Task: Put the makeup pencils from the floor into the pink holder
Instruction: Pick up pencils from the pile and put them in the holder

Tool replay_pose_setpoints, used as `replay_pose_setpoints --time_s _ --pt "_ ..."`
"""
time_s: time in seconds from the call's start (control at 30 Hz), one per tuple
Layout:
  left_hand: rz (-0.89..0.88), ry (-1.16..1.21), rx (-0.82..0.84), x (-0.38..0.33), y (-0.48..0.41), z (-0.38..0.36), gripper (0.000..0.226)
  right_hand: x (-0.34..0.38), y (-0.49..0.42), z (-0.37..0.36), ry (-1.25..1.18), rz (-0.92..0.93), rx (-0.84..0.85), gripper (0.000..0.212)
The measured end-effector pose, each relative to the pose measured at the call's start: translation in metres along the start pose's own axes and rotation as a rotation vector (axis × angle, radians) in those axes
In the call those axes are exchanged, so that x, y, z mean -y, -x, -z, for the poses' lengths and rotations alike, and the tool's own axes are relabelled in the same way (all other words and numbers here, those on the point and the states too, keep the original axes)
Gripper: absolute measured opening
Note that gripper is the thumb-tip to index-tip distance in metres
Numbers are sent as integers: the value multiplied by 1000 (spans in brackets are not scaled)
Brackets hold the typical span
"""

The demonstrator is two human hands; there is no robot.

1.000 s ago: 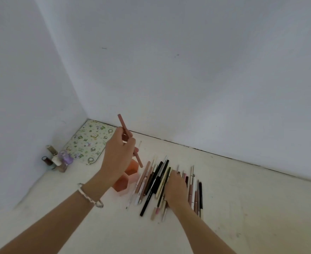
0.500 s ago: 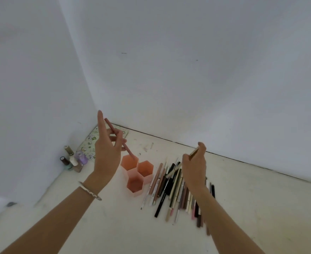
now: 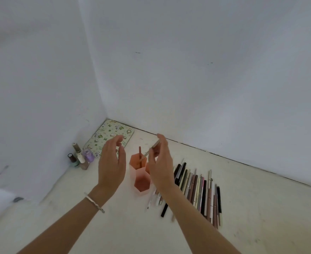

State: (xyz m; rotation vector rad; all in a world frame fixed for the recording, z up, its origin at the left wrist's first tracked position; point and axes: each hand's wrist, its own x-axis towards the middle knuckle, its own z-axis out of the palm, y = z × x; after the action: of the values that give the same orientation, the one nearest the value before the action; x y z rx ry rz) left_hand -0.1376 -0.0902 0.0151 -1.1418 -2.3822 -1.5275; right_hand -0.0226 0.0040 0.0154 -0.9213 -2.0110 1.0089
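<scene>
Progress is looking early: one reddish-brown pencil (image 3: 140, 156) is standing in the pink hexagonal plastic holder (image 3: 141, 182), the right grip (image 3: 162, 167) is pinching a slim beige pencil (image 3: 152, 148) above it, the left grip (image 3: 111, 167) is hovering spread and empty, and the row of mixed makeup pencils (image 3: 200, 187) is lying on the pale floor (image 3: 261, 208).

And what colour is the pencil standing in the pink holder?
The pencil is reddish brown; the head view shows it.

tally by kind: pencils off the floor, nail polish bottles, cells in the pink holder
pencils off the floor: 2 (brown pencil standing in the pink holder, tan pencil pinched in the right hand)
nail polish bottles: 4
holder cells: 3
total: 9
</scene>
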Motion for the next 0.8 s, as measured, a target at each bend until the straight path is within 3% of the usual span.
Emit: replay_pose_setpoints --time_s 0.17,0.4,0.53,0.63,0.8 --pt "0 174 27 -39 -12 -2 28 -8 13 -5 199 101 132 38" --pt "24 198 166 -92 -19 -67 23 -37 -12 73 0 -118 -272 39" --pt "149 -37 468 -90 -30 -129 24 -64 -16 110 -16 -226 -374 43" --pt "155 -356 738 -77 -25 -165 29 -82 -11 124 -27 -287 -405 43" --pt "90 -758 888 -59 -2 -192 30 -105 -3 134 4 -343 -372 43"
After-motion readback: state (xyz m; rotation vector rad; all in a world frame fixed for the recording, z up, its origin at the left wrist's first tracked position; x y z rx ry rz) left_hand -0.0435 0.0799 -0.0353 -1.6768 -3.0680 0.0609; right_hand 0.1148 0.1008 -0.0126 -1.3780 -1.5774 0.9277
